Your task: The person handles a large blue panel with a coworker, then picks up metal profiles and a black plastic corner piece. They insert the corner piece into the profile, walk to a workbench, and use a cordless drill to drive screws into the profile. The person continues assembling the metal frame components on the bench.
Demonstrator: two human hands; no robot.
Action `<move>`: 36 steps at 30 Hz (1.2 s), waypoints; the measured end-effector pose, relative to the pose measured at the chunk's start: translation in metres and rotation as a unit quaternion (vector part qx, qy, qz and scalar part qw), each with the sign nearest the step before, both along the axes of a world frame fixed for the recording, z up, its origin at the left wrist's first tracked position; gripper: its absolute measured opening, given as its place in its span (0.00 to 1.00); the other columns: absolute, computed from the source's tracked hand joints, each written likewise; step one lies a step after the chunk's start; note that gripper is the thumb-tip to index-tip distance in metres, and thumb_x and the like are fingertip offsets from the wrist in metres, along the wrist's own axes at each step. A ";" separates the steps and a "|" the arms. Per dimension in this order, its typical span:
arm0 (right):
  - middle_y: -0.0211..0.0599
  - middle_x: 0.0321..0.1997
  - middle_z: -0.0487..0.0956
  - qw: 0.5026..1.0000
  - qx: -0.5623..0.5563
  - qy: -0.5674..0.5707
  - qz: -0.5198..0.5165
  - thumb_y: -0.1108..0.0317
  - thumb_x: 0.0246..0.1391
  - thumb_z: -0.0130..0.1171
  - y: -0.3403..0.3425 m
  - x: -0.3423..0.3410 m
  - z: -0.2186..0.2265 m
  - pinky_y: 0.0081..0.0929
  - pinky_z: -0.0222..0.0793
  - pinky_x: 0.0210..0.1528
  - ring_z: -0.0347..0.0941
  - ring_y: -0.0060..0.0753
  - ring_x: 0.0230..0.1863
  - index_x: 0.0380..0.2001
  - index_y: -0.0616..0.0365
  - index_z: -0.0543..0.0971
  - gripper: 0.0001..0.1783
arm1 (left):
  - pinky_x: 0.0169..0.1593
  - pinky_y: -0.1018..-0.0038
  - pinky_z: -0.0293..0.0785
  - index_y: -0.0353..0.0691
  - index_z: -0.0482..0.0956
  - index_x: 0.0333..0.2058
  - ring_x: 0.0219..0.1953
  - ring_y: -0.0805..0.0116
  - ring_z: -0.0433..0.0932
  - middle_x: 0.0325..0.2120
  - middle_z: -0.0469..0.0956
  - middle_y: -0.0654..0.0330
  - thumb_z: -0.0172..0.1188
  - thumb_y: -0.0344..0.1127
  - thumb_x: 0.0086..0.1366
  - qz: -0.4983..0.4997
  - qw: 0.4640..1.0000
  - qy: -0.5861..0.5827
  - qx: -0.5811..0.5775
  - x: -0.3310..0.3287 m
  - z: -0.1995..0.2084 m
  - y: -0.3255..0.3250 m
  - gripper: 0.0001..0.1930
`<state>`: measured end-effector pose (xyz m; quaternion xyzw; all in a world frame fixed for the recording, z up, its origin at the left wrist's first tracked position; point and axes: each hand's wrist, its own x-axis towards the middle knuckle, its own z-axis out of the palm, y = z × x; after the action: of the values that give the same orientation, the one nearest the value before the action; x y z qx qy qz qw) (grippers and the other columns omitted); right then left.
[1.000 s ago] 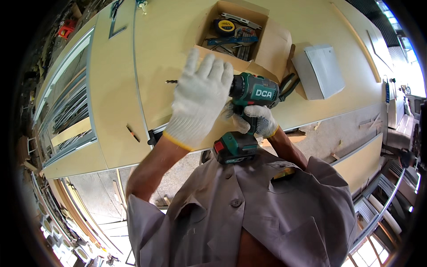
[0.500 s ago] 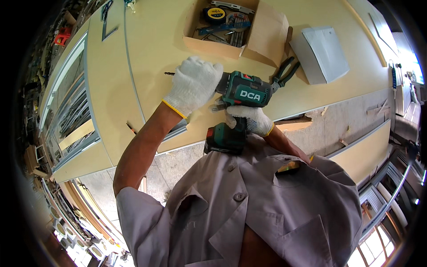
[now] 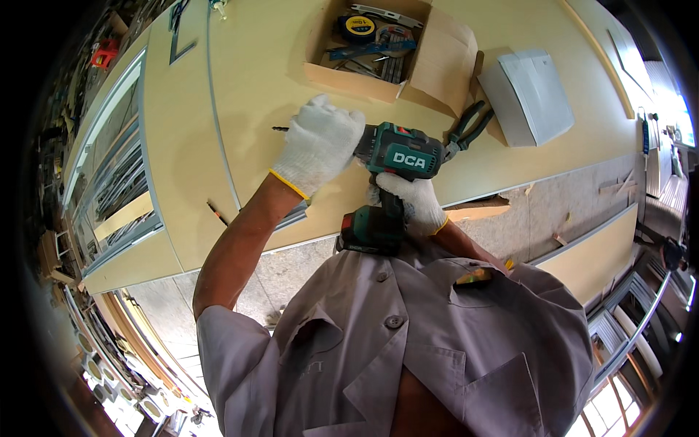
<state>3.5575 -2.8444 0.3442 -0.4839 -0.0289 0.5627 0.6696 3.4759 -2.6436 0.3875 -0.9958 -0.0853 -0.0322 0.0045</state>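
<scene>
A green and black cordless drill is held over a smooth pale wooden panel, its thin dark bit pointing away from the cardboard box. The front of the drill is wrapped by the left hand in a white knitted glove; the grip is clenched by the gloved right hand. Behind the drill, an open brown cardboard box is seen holding a yellow tape measure. Black pliers lie just beside the box.

An open cardboard box (a yellow tape measure inside) sits on the pale surface, beside black pliers and a grey folded sheet.
</scene>
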 end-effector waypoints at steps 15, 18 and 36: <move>0.32 0.43 0.81 0.999 0.011 0.015 0.034 0.75 0.57 0.67 -0.001 0.005 -0.019 0.29 0.79 0.44 0.80 0.28 0.40 0.49 0.59 0.79 0.17 | 0.49 0.64 0.80 0.42 0.77 0.28 0.36 0.56 0.83 0.24 0.81 0.57 0.64 0.30 0.53 -0.021 1.000 0.004 0.019 0.007 -0.008 0.002 0.05; 0.34 0.42 0.81 0.991 0.034 0.067 0.115 0.75 0.58 0.65 0.002 0.016 -0.014 0.27 0.77 0.43 0.79 0.28 0.38 0.50 0.61 0.79 0.16 | 0.57 0.64 0.77 0.44 0.77 0.28 0.33 0.58 0.84 0.23 0.80 0.58 0.61 0.30 0.56 -0.028 0.999 -0.015 0.042 0.005 -0.014 0.000 0.02; 0.30 0.40 0.83 0.990 0.032 -0.021 0.133 0.72 0.61 0.64 -0.007 0.017 -0.036 0.21 0.73 0.41 0.76 0.21 0.38 0.40 0.60 0.83 0.06 | 0.50 0.56 0.84 0.44 0.79 0.28 0.46 0.51 0.86 0.23 0.81 0.55 0.62 0.29 0.55 -0.054 0.996 -0.054 -0.040 0.014 -0.020 0.000 0.02</move>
<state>3.5744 -2.8513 0.3085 -0.4661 -0.1252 0.6352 0.6031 3.4903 -2.6437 0.3672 -0.9952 -0.0322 -0.0827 -0.0420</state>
